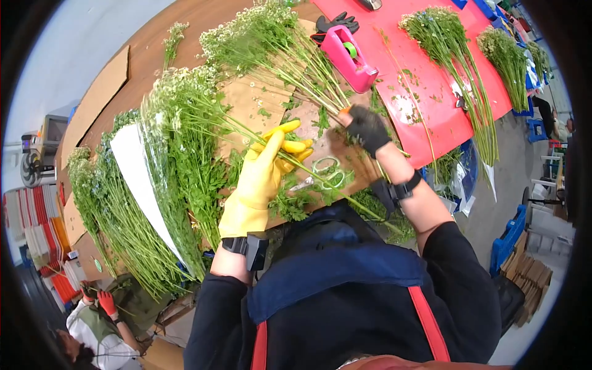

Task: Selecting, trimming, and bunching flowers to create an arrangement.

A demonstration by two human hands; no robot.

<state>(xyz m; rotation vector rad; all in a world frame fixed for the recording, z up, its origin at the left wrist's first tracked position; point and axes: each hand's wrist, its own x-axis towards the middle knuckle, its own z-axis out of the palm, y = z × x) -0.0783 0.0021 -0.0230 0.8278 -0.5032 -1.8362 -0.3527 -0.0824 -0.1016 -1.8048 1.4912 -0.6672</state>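
Note:
My left hand (270, 169), in a yellow rubber glove, is closed around a long green flower stem (333, 187) whose lower end slants down towards my apron. White-flowered tops spread to its upper left. My right hand (363, 127), in a black fingerless glove, is at the lower ends of a second bunch of white-flowered stems (282, 60); motion blur hides whether its fingers grip them. Between the hands and nearer my body, scissors (321, 175) with pale green handles lie among leaves. A pink tape dispenser (349, 58) with green tape stands beyond my right hand.
Several flower bunches (138, 217) and a white wrapping sheet (143, 185) lie at left. More bunches (455, 55) rest on the red table cover (444, 115) at right. A black glove (340, 23) lies behind the dispenser. A co-worker (104, 323) is at lower left.

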